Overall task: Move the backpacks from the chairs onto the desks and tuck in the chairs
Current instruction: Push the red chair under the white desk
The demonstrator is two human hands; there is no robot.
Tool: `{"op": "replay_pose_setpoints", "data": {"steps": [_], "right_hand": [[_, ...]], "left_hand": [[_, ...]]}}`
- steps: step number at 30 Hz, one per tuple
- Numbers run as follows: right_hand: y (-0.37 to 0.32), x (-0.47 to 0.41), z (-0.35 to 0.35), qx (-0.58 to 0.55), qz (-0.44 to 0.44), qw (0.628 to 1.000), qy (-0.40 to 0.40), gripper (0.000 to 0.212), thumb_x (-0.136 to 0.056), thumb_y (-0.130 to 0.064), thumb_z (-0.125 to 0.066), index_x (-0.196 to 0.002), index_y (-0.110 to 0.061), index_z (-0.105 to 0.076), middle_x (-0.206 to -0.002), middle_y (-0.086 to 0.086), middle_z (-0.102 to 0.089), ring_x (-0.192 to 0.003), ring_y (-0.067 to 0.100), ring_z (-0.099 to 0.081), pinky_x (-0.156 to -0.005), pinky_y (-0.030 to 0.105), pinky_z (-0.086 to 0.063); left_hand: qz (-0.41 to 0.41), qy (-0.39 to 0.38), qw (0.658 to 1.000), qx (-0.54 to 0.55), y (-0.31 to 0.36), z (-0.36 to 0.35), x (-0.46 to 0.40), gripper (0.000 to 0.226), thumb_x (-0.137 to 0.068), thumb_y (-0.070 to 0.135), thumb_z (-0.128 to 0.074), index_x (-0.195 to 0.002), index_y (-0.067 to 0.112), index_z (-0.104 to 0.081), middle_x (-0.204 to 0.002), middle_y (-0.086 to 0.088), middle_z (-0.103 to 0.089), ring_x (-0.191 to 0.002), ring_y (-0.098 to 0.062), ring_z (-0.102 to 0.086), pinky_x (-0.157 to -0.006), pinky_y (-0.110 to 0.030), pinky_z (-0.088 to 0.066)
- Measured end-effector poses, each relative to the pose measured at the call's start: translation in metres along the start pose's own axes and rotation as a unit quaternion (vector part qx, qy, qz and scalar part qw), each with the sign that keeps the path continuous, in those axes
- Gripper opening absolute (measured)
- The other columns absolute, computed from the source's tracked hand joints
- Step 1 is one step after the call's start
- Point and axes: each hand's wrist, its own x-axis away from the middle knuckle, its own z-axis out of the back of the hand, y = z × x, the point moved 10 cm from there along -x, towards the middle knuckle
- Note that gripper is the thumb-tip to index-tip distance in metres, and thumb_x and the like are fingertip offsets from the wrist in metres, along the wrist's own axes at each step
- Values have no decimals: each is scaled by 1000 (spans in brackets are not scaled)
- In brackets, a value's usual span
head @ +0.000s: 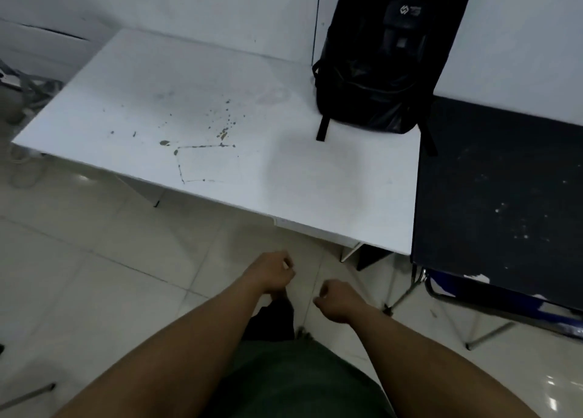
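A black backpack stands upright at the back right corner of a white desk, leaning against the white wall. Its straps hang onto the desk top and over the right edge. My left hand and my right hand hover over the floor in front of the desk's near edge, fingers curled, holding nothing. A chair with a blue seat and metal legs sits tucked under a black desk on the right.
Pale floor tiles spread in front of the desks. Cables and a metal frame lie at the far left by the wall. A thin metal leg shows at the bottom left.
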Motion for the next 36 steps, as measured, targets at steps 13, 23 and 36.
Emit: {"op": "replay_pose_setpoints", "data": {"steps": [13,23,36], "right_hand": [[-19,50,-91,-9,4,1000,-10,35,-97,-31,-54,-118,-4,-62,-121,13,-63,-108,27,-59,-78,26,-43],[-57,82,-150,-49,-22,999,6,33,-97,-29,-53,-116,-4,-61,-118,12,-64,-106,25,-61,-85,29,-50],[-153,141,-276,-48,-9,999,15,33,-97,-34,-53,-115,-8,-62,-113,9,-65,-102,23,-61,-85,28,-50]], "left_hand": [[104,-18,994,-14,-133,-68,104,37,-97,38,-55,-125,14,-59,-129,-9,-60,-114,-24,-58,-95,-32,-48],[66,-58,996,-33,-203,-82,163,37,-96,42,-54,-124,19,-58,-127,-8,-61,-113,-22,-58,-97,-36,-48],[82,-11,994,-68,-351,-46,248,40,-100,38,-52,-129,11,-57,-135,-9,-56,-122,-25,-53,-101,-34,-45]]}}
